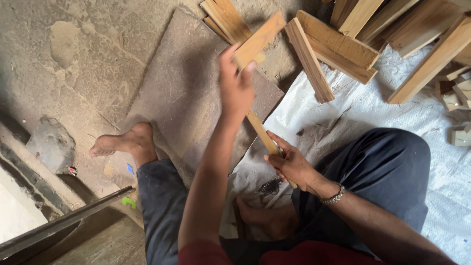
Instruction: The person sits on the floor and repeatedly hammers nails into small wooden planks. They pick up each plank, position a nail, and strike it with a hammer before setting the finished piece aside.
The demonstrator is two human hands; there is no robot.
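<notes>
With the left hand (236,86) clamped on the upper end of a long wooden strip (258,41) at upper centre and the right hand (290,164) gripping its lower end at centre, a slip could have driven splinters into either palm.

dark blue trousers (392,172) cover both legs, a red shirt (294,252) shows at the bottom edge, a silver bracelet (334,195) circles the right wrist, feet bare.

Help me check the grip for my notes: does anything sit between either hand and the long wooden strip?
Nothing visible: the left hand grips the long pale wooden strip near its top, the right hand grips its lower end.
</notes>
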